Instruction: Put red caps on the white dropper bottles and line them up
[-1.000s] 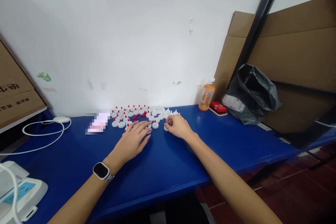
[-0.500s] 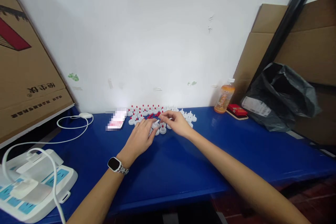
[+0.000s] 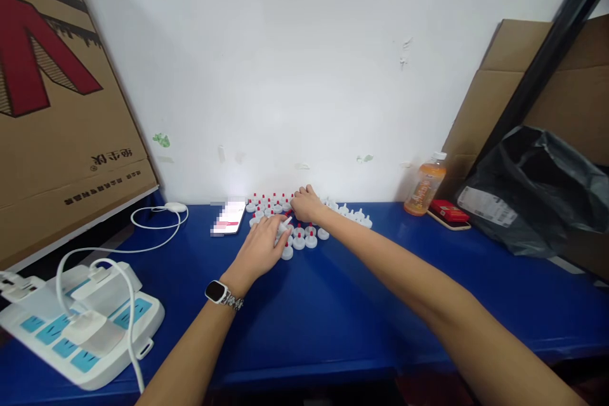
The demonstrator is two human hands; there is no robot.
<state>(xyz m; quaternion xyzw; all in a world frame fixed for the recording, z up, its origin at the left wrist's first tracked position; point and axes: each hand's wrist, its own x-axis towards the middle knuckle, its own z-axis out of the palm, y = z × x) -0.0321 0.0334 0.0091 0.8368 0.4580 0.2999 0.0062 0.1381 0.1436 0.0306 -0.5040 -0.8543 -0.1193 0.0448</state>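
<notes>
Where the blue worktop [image 3: 333, 304] meets the near left corner, a white power strip [image 3: 80, 323] sits with plugs in it. Further in, the left hand [image 3: 261, 247] pinches one white cap [image 3: 284, 226] between its fingertips. Beyond, the right hand [image 3: 306, 204] curls over the cluster of white caps with red tips [image 3: 304, 238]; its grip I cannot tell. An orange bottle [image 3: 421, 187] stands by the wall.

bench [image 3: 333, 304] showing smooth, slightly glossy blue | caps [image 3: 304, 238] looking white plastic, red-tipped | box [image 3: 57, 108] appearing matt cardboard | bag [image 3: 537, 190] shining crinkled black plastic | power strip [image 3: 85, 330] gleaming white plastic
</notes>
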